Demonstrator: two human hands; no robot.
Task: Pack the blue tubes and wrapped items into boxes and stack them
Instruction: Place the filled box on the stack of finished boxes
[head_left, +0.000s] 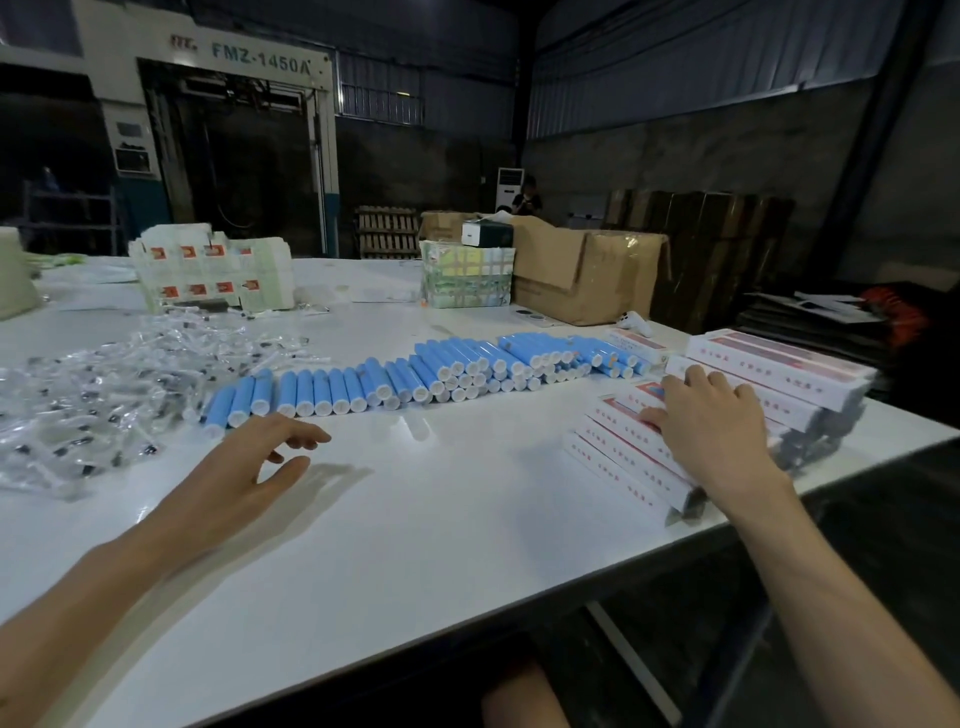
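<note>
Dim warehouse, big white worktop. Right hand lay flat, fingers spread, on the stacked boxes without gripping any. Left hand hovered open and empty just short of the blue tubes. Tubes looked light, smooth and prone to rolling, so I'd pinch one mid-barrel. Beyond the left hand sat crinkly wrapped items.

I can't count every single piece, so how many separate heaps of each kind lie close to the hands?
Row of blue plastic tubes with white caps: 1
Heap of clear plastic-wrapped items: 1
Stack of long white-and-red cardboard boxes: 1
Total: 3
</note>
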